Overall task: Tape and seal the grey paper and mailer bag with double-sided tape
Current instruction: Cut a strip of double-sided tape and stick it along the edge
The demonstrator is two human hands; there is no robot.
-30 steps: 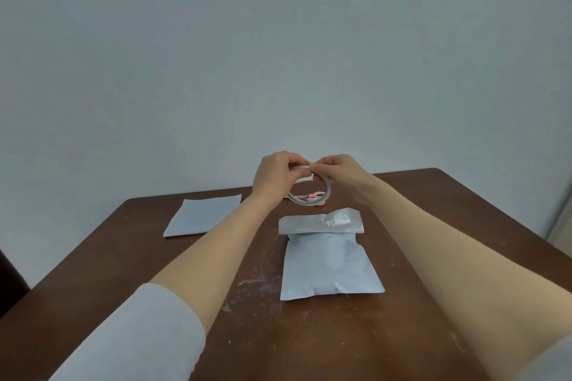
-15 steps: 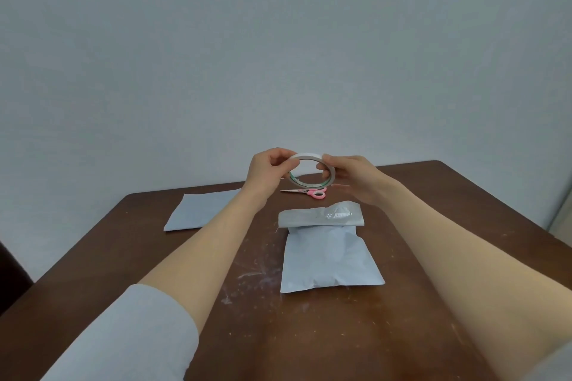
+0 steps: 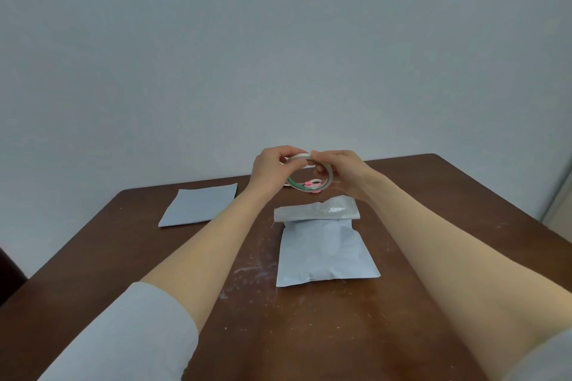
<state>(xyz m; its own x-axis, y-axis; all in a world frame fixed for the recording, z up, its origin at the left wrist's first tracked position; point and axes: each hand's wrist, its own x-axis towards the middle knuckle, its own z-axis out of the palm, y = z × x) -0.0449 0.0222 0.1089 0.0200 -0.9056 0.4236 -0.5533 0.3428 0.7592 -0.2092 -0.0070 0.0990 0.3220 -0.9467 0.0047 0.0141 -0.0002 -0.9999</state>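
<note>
A roll of double-sided tape (image 3: 330, 176) in the air over the far middle of the table (image 3: 433, 210), upright, its open ring facing the camera. Gripped from both sides: left hand (image 3: 269, 168) curled round the left rim, right hand (image 3: 343, 175) curled round the right rim, fingertips of the two meeting at the top edge of the ring. Seen through the ring, pink-handled scissors (image 3: 312, 185) flat on the wood behind. Just nearer than the hands, the mailer bag (image 3: 325, 252) lying flat and puffed, its top flap (image 3: 315, 212) folded over toward the camera, touched by neither hand. Well to the left of the bag, apart from it, the grey paper (image 3: 199, 209) flat near the far left edge. Pale scuffs and specks on the dark wood beside the bag. Light sleeve (image 3: 123, 340) pushed up on the left forearm. Plain pale wall (image 3: 278, 56) behind.
</note>
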